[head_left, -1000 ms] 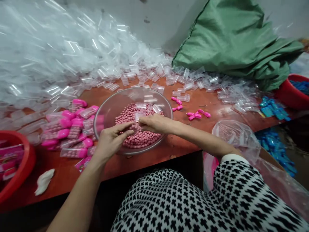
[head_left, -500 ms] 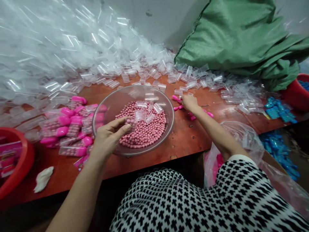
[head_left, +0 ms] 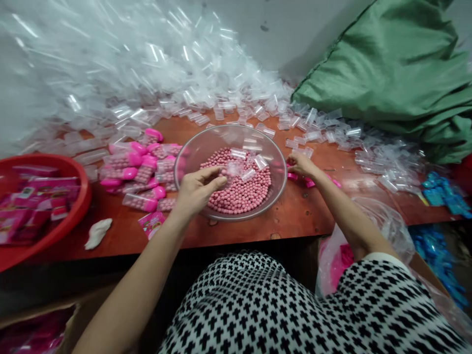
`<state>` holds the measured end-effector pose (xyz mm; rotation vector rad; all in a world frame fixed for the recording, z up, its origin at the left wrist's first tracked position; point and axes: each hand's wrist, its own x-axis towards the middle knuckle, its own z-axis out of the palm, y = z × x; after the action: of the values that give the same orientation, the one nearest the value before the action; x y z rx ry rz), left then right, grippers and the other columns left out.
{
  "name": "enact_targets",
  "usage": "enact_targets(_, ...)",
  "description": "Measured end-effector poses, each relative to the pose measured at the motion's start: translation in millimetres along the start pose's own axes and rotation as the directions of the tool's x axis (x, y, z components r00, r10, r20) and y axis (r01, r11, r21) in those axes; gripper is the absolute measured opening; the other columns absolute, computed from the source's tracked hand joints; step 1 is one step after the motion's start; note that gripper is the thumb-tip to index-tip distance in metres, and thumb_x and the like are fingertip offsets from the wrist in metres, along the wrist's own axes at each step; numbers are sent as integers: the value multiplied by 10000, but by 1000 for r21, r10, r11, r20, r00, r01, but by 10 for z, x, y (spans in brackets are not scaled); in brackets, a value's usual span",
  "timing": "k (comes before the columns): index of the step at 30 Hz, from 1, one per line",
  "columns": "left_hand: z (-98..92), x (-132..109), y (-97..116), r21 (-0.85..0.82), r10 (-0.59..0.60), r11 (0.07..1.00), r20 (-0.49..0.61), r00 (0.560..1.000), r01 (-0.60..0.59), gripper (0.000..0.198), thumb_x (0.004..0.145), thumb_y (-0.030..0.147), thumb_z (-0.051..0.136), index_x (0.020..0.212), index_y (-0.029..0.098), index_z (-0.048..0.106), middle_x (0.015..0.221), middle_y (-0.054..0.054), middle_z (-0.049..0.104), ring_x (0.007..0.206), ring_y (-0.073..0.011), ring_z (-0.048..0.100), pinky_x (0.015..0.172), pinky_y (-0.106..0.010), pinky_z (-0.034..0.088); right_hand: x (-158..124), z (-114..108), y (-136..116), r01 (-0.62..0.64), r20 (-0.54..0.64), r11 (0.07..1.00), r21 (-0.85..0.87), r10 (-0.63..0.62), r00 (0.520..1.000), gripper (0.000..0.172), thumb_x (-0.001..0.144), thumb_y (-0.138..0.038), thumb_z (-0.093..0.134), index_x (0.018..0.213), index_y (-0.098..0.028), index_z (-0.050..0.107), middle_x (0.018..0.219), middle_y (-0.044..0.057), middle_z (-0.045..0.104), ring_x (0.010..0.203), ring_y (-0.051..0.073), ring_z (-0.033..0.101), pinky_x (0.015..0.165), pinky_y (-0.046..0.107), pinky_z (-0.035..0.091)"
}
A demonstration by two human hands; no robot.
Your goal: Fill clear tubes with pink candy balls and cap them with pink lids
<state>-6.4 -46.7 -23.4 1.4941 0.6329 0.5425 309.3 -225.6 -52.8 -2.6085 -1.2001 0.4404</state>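
My left hand (head_left: 199, 192) reaches over the near left rim of a clear plastic bowl (head_left: 279, 197). Thumb and fingers are closed on a small clear plastic container (head_left: 223, 172), its outline blurred. Pink beads (head_left: 239, 199) fill the bowl's bottom, and several empty clear containers (head_left: 260, 162) lie on top of them. Beyond the bowl's right rim, my right hand (head_left: 303, 165) is low over the table with its fingertips pinched at a bright pink cap (head_left: 292, 176). Another pink cap (head_left: 309, 182) lies under the wrist. The fingers partly hide the caps.
Bead-filled containers with pink caps (head_left: 127, 160) lie left of the bowl. A red basin (head_left: 85, 196) holds pink packets. Clear containers (head_left: 155, 64) are heaped behind, beside a green sack (head_left: 391, 64). Blue packets (head_left: 444, 191) and a plastic bag (head_left: 387, 221) are at right.
The view has shifted left, showing more of the red basin. My right hand has moved closer to the bowl's rim over the pink caps. My left hand still holds the container over the beads.
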Motion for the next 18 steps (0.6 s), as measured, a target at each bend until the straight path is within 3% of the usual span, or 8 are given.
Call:
enact_targets(3, 5, 11, -32, -37, 42, 998, 43, 998, -41, 592, 625, 526, 867, 1050, 125, 775, 1010, -103, 783, 883, -249, 742, 838, -418, 650, -114, -104, -94, 27, -205, 930, 367, 52, 977, 254, 742, -276, 673, 959, -146, 654, 852, 37, 694, 729, 153, 627, 707, 291, 525)
enact_targets(6, 12, 29, -67, -58, 112, 993, 89, 990, -107, 558, 662, 507, 843, 1063, 125, 776, 1034, -107, 783, 905, -249, 744, 835, -396, 645, -291, -218, -429, 246, -368, 664, 707, 48, 929, 300, 671, -299, 766, 915, -190, 629, 825, 1, 666, 727, 145, 640, 746, 315, 555)
enact_targets(9, 20, 22, -78, 19, 193, 980, 104, 976, -196, 394, 743, 381, 798, 1059, 146, 786, 1064, -99, 785, 958, -234, 740, 900, -380, 617, -512, -244, -978, 395, -312, 577, 715, -243, 919, 316, 679, -348, 831, 888, -200, 647, 813, 0, 672, 720, 141, 637, 718, 303, 550)
enact_targets(12, 26, -20, -56, 112, 251, 958, 120, 960, -265, 251, 803, 257, 746, 1032, 171, 800, 1063, -81, 790, 991, -220, 736, 944, -357, 586, -655, -174, -1443, 472, -208, 577, 667, -464, 861, 333, 738, -445, 819, 898, -190, 677, 800, 13, 689, 697, 144, 630, 680, 292, 529)
enact_targets(15, 20, -73, -32, 127, 322, 933, 127, 938, -338, 204, 829, 200, 724, 1017, 179, 801, 1023, -64, 798, 970, -209, 742, 921, -328, 579, -660, -96, -1620, 529, -147, 621, 579, -559, 816, 361, 765, -494, 797, 881, -172, 683, 772, 25, 694, 686, 151, 619, 666, 290, 500)
enact_targets(18, 7, -107, -35, 185, 406, 889, 100, 908, -418, 187, 835, 149, 706, 993, 176, 800, 1014, -62, 800, 946, -192, 743, 900, -302, 569, -628, -78, -1626, 539, -98, 667, 515, -579, 810, 354, 763, -489, 786, 800, -168, 641, 691, 6, 645, 635, 136, 561, 606, 264, 438)
